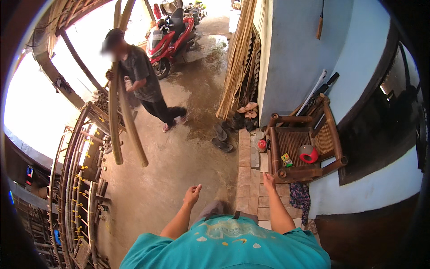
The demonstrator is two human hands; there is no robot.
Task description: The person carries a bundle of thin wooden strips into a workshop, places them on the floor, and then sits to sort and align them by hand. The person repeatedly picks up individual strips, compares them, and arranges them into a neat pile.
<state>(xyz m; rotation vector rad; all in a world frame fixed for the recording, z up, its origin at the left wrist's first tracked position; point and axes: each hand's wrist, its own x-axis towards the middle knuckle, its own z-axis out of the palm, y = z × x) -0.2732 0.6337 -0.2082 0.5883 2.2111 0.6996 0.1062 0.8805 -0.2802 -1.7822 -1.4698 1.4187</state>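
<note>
Head view shows the person's two bare hands well apart and gripping nothing: the left hand hangs over the concrete floor with its fingers loosely curled, and the right hand is raised near the front leg of a bamboo chair. Whether that hand brushes the chair cannot be told from this angle.

The chair stands against the blue wall, to the right. It should prove stiff and fairly light for its bulk, with rounded, smooth rails that could turn a little in a loose grip. Its thick arm rails look the best place to take hold, one hand on each, rather than the thin seat slats. A red and grey round container and a small green and yellow box rest loose on it and would likely slide if it tipped.

Beneath the chair's near side run pale tiles, with a patterned cloth beside its front. The concrete is darkened as if damp toward the red scooter, so footing may be slick there; sandals lie near the tiles. Split bamboo strips lean by the corner. Ahead and left, a co-worker holds long bamboo poles upright.
</note>
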